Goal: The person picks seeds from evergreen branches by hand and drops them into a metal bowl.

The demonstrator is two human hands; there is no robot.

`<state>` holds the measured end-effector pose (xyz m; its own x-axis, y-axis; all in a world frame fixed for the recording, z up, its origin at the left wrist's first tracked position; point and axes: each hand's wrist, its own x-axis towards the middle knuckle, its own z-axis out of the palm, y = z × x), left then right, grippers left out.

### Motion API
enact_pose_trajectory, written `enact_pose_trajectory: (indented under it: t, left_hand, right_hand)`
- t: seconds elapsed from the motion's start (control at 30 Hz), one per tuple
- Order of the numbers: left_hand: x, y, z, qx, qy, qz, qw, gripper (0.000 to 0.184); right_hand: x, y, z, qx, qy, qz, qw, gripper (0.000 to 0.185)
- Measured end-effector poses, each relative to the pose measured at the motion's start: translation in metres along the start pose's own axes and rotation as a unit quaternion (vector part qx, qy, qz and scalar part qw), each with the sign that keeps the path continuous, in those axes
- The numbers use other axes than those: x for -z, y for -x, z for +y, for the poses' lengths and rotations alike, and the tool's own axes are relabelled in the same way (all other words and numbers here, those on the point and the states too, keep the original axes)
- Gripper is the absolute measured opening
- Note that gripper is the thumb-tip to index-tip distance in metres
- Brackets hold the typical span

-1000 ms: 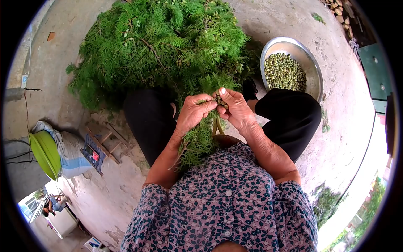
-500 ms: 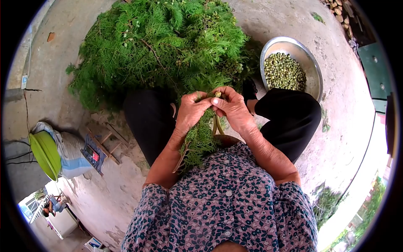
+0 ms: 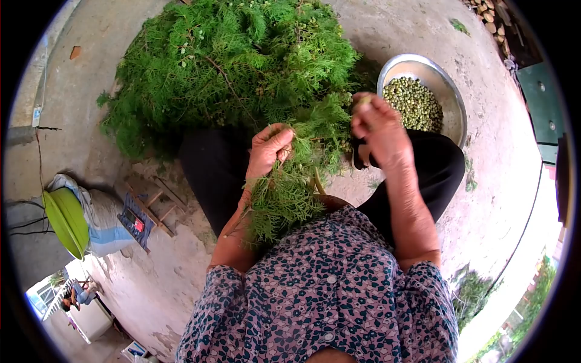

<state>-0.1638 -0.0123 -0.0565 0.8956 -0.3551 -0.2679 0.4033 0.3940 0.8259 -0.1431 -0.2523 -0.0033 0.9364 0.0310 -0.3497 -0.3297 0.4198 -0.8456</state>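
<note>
Worn pale concrete floor (image 3: pixel 399 30), edges cut off. L hand (image 3: pixel 270 150) grips feathery green evergreen sprig (image 3: pixel 283 206), stem mostly hidden; long axis approx. fore-aft, near end toward floral shirt (image 3: pixel 327 272). R hand (image 3: pixel 382 127), blurred, pinches tiny yellow-green bit (image 3: pixel 365 100) nr round silver metal bowl (image 3: pixel 455 100), pt. hidden by black-trousered knee (image 3: pixel 445 154).

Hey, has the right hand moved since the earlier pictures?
Yes. The right hand has moved away from the left hand, forward and rightward, toward the metal bowl, which has stayed put.
</note>
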Motion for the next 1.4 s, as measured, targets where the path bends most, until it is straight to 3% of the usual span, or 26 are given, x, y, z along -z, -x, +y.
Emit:
enact_pose_trajectory:
  t: [0.13, 0.17, 0.2, 0.3, 0.33, 0.4, 0.47, 0.5, 0.53, 0.57, 0.6, 0.63, 0.7, 0.77, 0.83, 0.9, 0.93, 1.0, 1.03, 1.1, 1.13, 1.17, 1.23, 1.3, 1.37, 1.4]
  left_hand:
    - [0.006, 0.000, 0.003, -0.035, 0.019, 0.001, 0.999, 0.016]
    - [0.004, 0.000, 0.005, -0.043, 0.031, 0.004, 0.999, 0.017]
    - [0.003, -0.001, 0.006, -0.044, 0.031, 0.004, 0.999, 0.017]
    - [-0.003, -0.002, 0.005, -0.083, 0.067, 0.021, 0.994, 0.018]
    - [-0.006, -0.003, 0.003, -0.099, 0.095, 0.058, 0.989, 0.018]
    - [-0.017, -0.004, 0.005, -0.132, 0.132, 0.093, 0.978, 0.018]
    - [-0.019, -0.008, 0.005, -0.134, 0.138, 0.115, 0.975, 0.018]
    - [-0.020, -0.009, 0.005, -0.138, 0.145, 0.138, 0.970, 0.018]
    - [-0.024, -0.009, 0.008, -0.139, 0.149, 0.147, 0.968, 0.017]
    - [-0.026, -0.010, 0.010, -0.139, 0.148, 0.148, 0.968, 0.017]
    - [-0.028, -0.011, 0.010, -0.144, 0.143, 0.176, 0.963, 0.017]
    - [-0.030, -0.011, 0.011, -0.149, 0.136, 0.205, 0.958, 0.016]
    - [-0.033, -0.013, 0.014, -0.159, 0.128, 0.219, 0.954, 0.015]
    - [-0.032, -0.015, 0.016, -0.201, 0.030, 0.240, 0.949, 0.013]
    - [-0.030, -0.018, 0.018, -0.228, 0.041, 0.223, 0.947, 0.012]
    - [-0.036, -0.016, 0.025, -0.266, 0.021, 0.225, 0.937, 0.012]
    - [-0.028, -0.020, 0.023, -0.311, -0.015, 0.190, 0.931, 0.012]
    - [-0.031, -0.022, 0.027, -0.311, -0.019, 0.210, 0.927, 0.012]
    - [-0.029, -0.022, 0.030, -0.308, -0.031, 0.209, 0.927, 0.012]
    - [-0.026, -0.026, 0.036, -0.335, -0.016, 0.174, 0.926, 0.012]
    - [-0.027, -0.025, 0.040, -0.337, -0.040, 0.192, 0.921, 0.012]
    - [-0.030, -0.025, 0.043, -0.340, -0.063, 0.208, 0.915, 0.012]
    - [-0.031, -0.026, 0.048, -0.346, -0.062, 0.197, 0.915, 0.011]
    - [-0.035, -0.026, 0.052, -0.351, -0.063, 0.181, 0.917, 0.010]
    - [-0.044, -0.027, 0.054, -0.318, -0.005, 0.203, 0.926, 0.007]
    - [-0.045, -0.031, 0.053, -0.319, -0.024, 0.233, 0.919, 0.012]
  right_hand:
    - [0.073, -0.021, -0.042, 0.188, 0.179, 0.172, 0.950, 0.031]
    - [0.098, -0.023, -0.053, 0.223, 0.385, 0.207, 0.871, 0.038]
    - [0.103, -0.024, -0.060, 0.244, 0.382, 0.286, 0.844, 0.042]
    - [0.153, -0.044, -0.071, 0.212, 0.476, 0.433, 0.735, 0.039]
    - [0.158, -0.044, -0.069, 0.211, 0.475, 0.433, 0.736, 0.039]
    - [0.145, -0.032, -0.068, 0.235, 0.521, 0.420, 0.705, 0.036]
    - [0.107, -0.021, -0.048, 0.306, 0.380, 0.289, 0.824, 0.028]
    - [0.077, -0.007, -0.037, 0.213, 0.262, 0.233, 0.912, 0.023]
    - [0.060, 0.002, -0.024, 0.173, 0.196, 0.084, 0.961, 0.020]
    - [0.034, 0.013, -0.016, 0.095, 0.232, 0.018, 0.968, 0.018]
    - [0.015, 0.020, -0.006, 0.101, 0.284, -0.062, 0.951, 0.020]
    - [0.000, 0.024, 0.015, 0.184, 0.381, -0.108, 0.899, 0.033]
    - [-0.033, 0.033, 0.029, 0.137, 0.326, -0.171, 0.920, 0.038]
    - [-0.049, 0.034, 0.028, -0.037, 0.373, -0.259, 0.890, 0.047]
    - [-0.058, 0.028, 0.045, -0.076, 0.367, -0.308, 0.875, 0.055]
    - [-0.072, 0.037, 0.043, -0.126, 0.195, -0.297, 0.926, 0.049]
    - [-0.075, 0.036, 0.046, -0.129, 0.196, -0.300, 0.925, 0.049]
    - [-0.084, 0.032, 0.049, -0.175, 0.075, -0.315, 0.930, 0.049]
    - [-0.087, 0.029, 0.044, -0.205, 0.120, -0.293, 0.926, 0.043]
    - [-0.094, 0.028, 0.037, -0.234, 0.079, -0.262, 0.933, 0.039]
    - [-0.093, 0.026, 0.048, -0.193, 0.113, -0.217, 0.950, 0.036]
    - [-0.094, 0.024, 0.041, -0.189, 0.116, -0.218, 0.950, 0.036]
    - [-0.092, 0.021, 0.024, -0.141, 0.249, -0.247, 0.926, 0.022]
    - [-0.087, 0.018, 0.017, -0.094, 0.268, -0.239, 0.928, 0.019]
    - [-0.080, 0.013, 0.014, 0.104, 0.454, -0.249, 0.849, 0.019]
    - [-0.076, 0.012, 0.017, 0.132, 0.460, -0.210, 0.853, 0.017]
